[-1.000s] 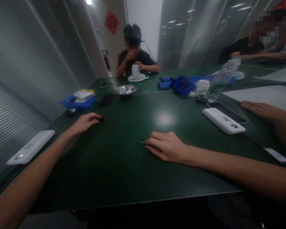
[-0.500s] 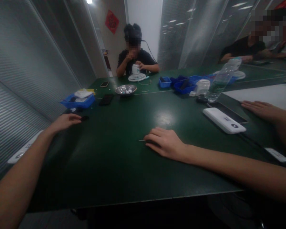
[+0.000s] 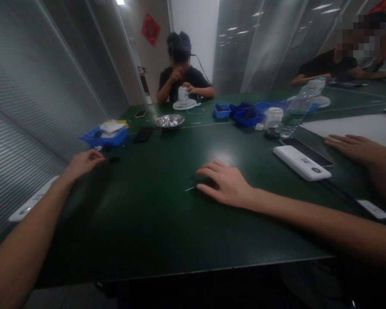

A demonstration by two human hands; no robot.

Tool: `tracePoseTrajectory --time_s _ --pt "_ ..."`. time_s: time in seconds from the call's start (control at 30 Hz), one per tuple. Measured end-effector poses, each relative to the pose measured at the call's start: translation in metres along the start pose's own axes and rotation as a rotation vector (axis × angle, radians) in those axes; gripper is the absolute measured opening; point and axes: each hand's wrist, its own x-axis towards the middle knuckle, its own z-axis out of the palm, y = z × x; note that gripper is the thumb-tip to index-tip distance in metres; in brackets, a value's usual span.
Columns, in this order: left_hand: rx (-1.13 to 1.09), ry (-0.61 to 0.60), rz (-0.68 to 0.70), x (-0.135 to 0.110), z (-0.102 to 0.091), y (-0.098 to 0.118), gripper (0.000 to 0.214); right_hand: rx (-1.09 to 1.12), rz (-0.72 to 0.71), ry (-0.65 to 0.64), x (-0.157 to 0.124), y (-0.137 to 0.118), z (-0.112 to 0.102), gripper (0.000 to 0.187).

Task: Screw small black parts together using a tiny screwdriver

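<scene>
My left hand (image 3: 83, 162) reaches out to the left over the dark green table (image 3: 154, 223), fingers loosely curled and holding nothing. A small black piece (image 3: 115, 159) lies on the table just beyond its fingertips, apart from them. My right hand (image 3: 225, 183) rests near the table's middle with its fingers arched and spread over a small dark part. That part's thin metal pin (image 3: 189, 188) sticks out to the left from under the hand. The thumb is hidden.
Another person's hand (image 3: 350, 148) lies flat at the right beside a white power bank (image 3: 302, 163) and a phone. A white device (image 3: 32, 201) sits at the left edge. Farther back: blue bin (image 3: 104, 135), metal bowl (image 3: 170, 121), water bottle (image 3: 297, 107), blue trays, two seated people.
My left hand carried the black piece left, then let go and drew back slightly. My right hand's fingers lifted and spread, and the pin turned from level to slanted.
</scene>
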Motion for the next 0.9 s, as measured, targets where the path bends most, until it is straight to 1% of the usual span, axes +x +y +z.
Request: tracePoseTrajectory --time_s 0.1,0.2,0.27,0.33,0.47,0.6,0.77,0.9 --pt "-0.029 0.015 -0.040 0.003 -0.003 -0.001 0.039 0.001 0.134 0.017 0.007 0.024 -0.007 0.053" --pt "-0.128 -0.033 -0.068 0.006 -0.006 0.004 0.042 -0.067 0.199 -0.025 0.010 0.053 0.001 0.059" --pt "-0.168 -0.065 -0.081 0.006 -0.006 0.011 0.045 -0.097 0.251 -0.127 0.009 0.069 0.010 0.061" --pt "-0.147 -0.065 -0.079 0.004 -0.006 0.020 0.045 -0.094 0.286 -0.202 0.009 0.078 0.019 0.063" --pt "-0.086 -0.023 -0.025 -0.004 -0.002 0.043 0.037 -0.109 0.288 -0.239 0.009 0.081 0.024 0.067" --pt "-0.052 -0.052 -0.049 -0.012 0.003 0.058 0.036 -0.118 0.295 -0.242 0.009 0.077 0.020 0.067" --pt "-0.050 -0.040 -0.029 -0.014 0.003 0.059 0.038 -0.110 0.296 -0.246 0.009 0.075 0.016 0.067" --pt "-0.047 0.032 -0.056 -0.015 0.003 0.059 0.039 -0.118 0.288 -0.253 0.009 0.075 0.017 0.067"
